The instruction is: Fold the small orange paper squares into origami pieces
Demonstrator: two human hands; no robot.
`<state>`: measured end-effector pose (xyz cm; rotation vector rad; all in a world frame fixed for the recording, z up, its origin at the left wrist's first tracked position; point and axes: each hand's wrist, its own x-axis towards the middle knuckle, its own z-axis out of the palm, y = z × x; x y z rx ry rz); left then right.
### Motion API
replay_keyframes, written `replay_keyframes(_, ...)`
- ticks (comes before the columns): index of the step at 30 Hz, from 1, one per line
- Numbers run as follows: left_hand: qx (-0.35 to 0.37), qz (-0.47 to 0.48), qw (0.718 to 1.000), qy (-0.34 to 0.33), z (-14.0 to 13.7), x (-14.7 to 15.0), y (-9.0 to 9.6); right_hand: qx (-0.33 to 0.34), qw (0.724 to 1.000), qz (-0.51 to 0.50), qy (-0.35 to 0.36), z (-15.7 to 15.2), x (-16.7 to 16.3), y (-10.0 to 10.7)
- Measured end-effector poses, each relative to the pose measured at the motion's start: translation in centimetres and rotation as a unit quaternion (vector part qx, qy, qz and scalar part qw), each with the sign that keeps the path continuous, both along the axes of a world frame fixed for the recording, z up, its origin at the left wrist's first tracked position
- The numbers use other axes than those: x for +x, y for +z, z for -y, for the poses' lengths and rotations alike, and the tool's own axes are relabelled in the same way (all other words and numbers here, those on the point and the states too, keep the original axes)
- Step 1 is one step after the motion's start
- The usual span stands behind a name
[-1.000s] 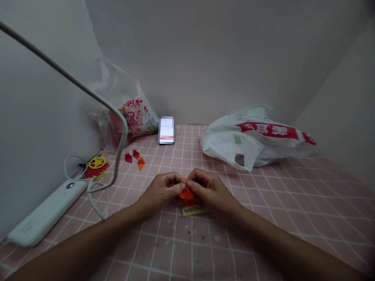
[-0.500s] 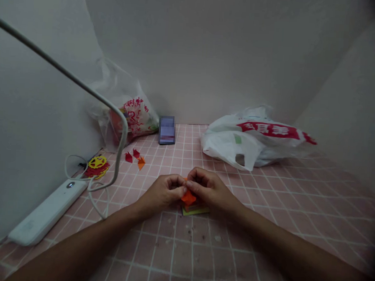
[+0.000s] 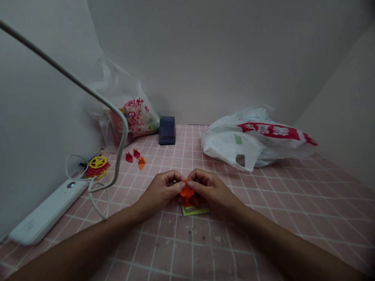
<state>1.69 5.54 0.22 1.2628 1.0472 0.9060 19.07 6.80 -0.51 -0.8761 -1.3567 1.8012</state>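
Observation:
A small folded piece of orange paper (image 3: 187,191) is held up between my two hands. My left hand (image 3: 165,188) pinches its left side with thumb and forefinger. From the right, my right hand (image 3: 209,189) grips the other side the same way. Parts of the paper are hidden behind the fingertips. Just beneath, a small stack of coloured paper (image 3: 197,211) lies on the table, with a yellow edge showing and the top partly covered by my hands. Several small folded red and orange paper pieces (image 3: 141,163) lie farther off to the left.
A phone-like device (image 3: 167,131) stands against the back wall. White plastic bags (image 3: 253,139) lie at the back right, and a filled clear bag (image 3: 129,116) at the back left. A white power bank (image 3: 50,211), yellow and red cut-outs (image 3: 97,163) and a thick cable (image 3: 123,141) are at left.
The orange paper has been turned slightly and sits a little higher between my fingers, showing more of the stack below. The device's screen has gone dark.

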Motion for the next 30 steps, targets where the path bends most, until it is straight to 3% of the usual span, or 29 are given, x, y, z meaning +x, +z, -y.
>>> replay_keyframes(24,0.052,-0.041,0.998,0.016,0.03,0.02,0.62,0.006,1.0,0.012,0.0,-0.08,0.06,0.06)
replay_keyframes(30,0.041,-0.032,0.999,-0.003,0.0,-0.16,0.48,0.051,0.998,0.032,0.008,-0.38,0.33,-0.08)
